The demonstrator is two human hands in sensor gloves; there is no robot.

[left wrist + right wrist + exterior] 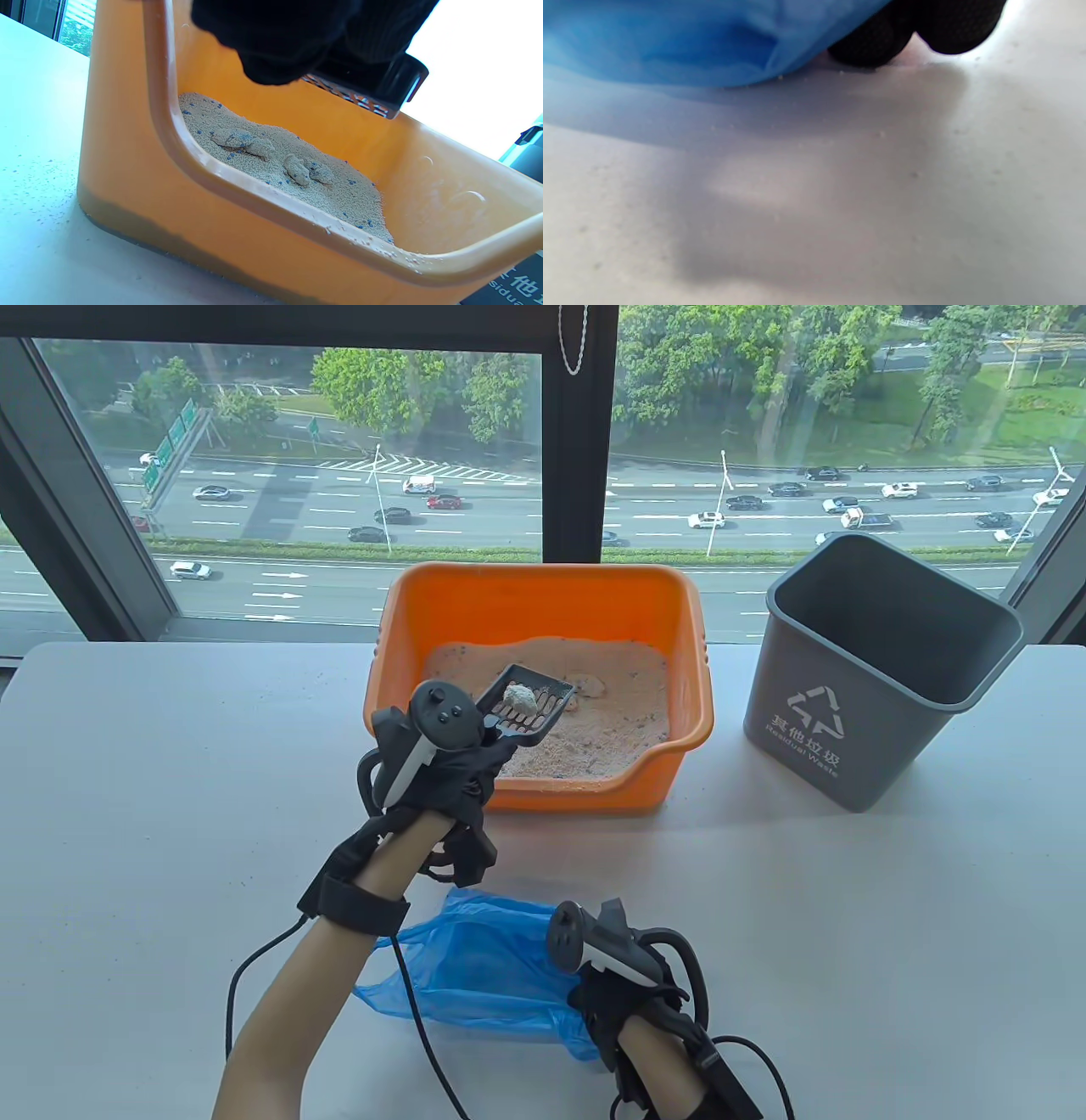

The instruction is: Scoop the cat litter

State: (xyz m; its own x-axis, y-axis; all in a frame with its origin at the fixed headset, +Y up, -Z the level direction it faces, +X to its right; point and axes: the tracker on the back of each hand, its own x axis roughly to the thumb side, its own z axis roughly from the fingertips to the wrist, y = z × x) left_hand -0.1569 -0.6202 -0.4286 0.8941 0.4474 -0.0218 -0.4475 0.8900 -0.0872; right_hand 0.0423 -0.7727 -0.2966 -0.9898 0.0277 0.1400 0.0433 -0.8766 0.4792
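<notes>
The cat litter (pixel 585 729) lies as a sandy, pale layer with small blue grains inside the orange litter box (pixel 543 598), which stands on the white table (pixel 170 746) at its far side, close to the window (pixel 280 475). One grey clump (pixel 518 696) sits on the black slotted scoop (pixel 526 704), and the scoop is lifted above the litter surface, over the near-left part of the box. The left hand (pixel 450 755) grasps the scoop by its handle (the fingers are curled round it, as the left wrist view shows from below). In that view some more clumps (pixel 297 169) rest half sunk in the litter near the middle of the box.

On the near side of the table lies a blue plastic bag (pixel 484 959), crumpled. The right hand (pixel 628 984) is at the right edge of this bag; in the right wrist view two black fingertips (pixel 874 42) touch the table just beside the blue film, but I cannot tell if they pinch it.

To the right of the box, a little apart, stands a grey waste bin (pixel 874 670) with a white recycling mark on its near side.
</notes>
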